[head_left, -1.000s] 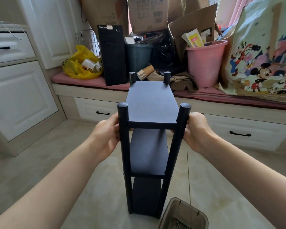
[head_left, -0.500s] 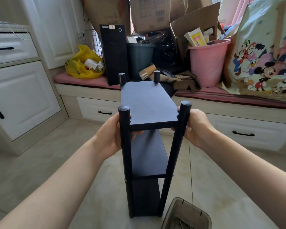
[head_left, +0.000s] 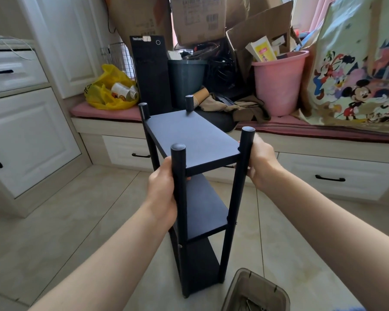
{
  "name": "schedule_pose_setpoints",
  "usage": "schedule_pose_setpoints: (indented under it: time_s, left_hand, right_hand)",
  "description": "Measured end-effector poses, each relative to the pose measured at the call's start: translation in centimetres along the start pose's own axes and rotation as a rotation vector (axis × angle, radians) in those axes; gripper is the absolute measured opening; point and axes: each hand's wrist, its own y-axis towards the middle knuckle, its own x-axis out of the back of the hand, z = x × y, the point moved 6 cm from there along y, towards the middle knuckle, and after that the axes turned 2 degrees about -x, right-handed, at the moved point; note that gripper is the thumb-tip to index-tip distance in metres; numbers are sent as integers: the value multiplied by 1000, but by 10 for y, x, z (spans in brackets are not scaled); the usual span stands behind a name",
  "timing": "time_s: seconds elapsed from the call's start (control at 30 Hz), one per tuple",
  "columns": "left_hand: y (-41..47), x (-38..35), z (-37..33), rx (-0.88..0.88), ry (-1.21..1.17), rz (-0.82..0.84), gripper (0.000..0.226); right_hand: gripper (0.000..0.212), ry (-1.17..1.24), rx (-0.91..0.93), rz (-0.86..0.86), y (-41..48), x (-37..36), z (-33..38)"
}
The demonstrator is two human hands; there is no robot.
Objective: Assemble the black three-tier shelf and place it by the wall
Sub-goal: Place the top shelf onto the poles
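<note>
The black shelf [head_left: 193, 135] stands upright on the tiled floor [head_left: 76, 221], three boards one above the other between four round posts; whether its feet bear on the tiles I cannot tell. The left hand [head_left: 162, 194] grips the near left post just under the top board, fingers curled round behind it. The right hand [head_left: 262, 162] grasps the near right post at the height of the top board, its fingers mostly hidden by the post. Beyond the shelf runs a window seat [head_left: 99, 110] with drawers below. On it, beyond and to the shelf's left, lies a yellow bag [head_left: 108, 90]; beyond and to its right stands a pink bucket [head_left: 279, 84]. Just beside the shelf's near right foot sits a clear plastic box [head_left: 256, 292].
</note>
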Motion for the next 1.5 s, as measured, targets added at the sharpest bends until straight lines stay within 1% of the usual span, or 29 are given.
schedule_pose_setpoints:
  time_s: [0.07,0.13,0.2,0.27,0.33,0.4,0.43,0.47,0.5,0.57,0.67,0.8,0.87,0.93,1.0,1.1,1.2,1.23,1.3,1.4,1.43,1.5]
  left_hand:
    - [2,-5,5,7,-12,0,26]
    - [4,-10,9,25,-36,-1,25]
    - [5,-16,12,28,-52,-13,23]
    - [6,-21,16,31,-59,-36,22]
    - [6,-27,19,35,-63,-63,21]
    - [5,-33,24,35,-79,-75,20]
    - [5,-37,26,38,-89,-76,23]
    - [4,-40,28,41,-96,-79,27]
    - [3,-42,30,41,-101,-85,28]
    - [1,-47,34,40,-131,-98,25]
    - [-5,-54,40,58,-201,-107,19]
    - [-10,-60,43,84,-264,-55,20]
    - [-11,-62,40,83,-300,-9,20]
    - [-10,-62,38,101,-312,44,26]
    - [-9,-61,37,124,-275,103,35]
    - [-5,-58,31,129,-204,188,38]
    - [0,-54,27,135,-178,264,54]
    - [2,-53,27,150,-177,287,55]
    - [5,-50,28,173,-199,308,50]
    - [11,-45,29,184,-253,310,31]
    - [11,-44,29,185,-269,318,29]
    - [11,-45,29,179,-295,331,30]
  right_hand:
    - [44,-94,56,-42,-2,7,4]
    - [43,-150,122,-72,-5,15,10]
    - [41,-241,126,-108,-9,25,12]
    - [58,-312,54,-112,-18,32,9]
    - [64,-255,3,-20,-34,27,6]
    - [64,-128,-1,134,-51,15,6]
    - [66,-106,36,207,-58,10,9]
    - [69,-140,102,270,-64,4,13]
    - [70,-222,183,314,-69,-1,17]
    - [60,-397,315,327,-74,-7,23]
    - [41,-481,413,224,-75,-7,25]
    - [21,-609,517,238,-76,-11,24]
    - [19,-628,517,234,-74,-8,22]
    - [18,-646,527,231,-73,-6,20]
    - [18,-654,552,245,-75,-6,21]
    - [18,-656,581,256,-75,-5,23]
    - [19,-654,580,270,-74,-5,22]
    - [20,-656,577,277,-74,-4,22]
    - [22,-656,584,285,-74,-4,22]
    - [23,-652,599,284,-75,-4,22]
    - [23,-646,600,282,-74,-4,21]
    - [25,-618,585,281,-72,-1,20]
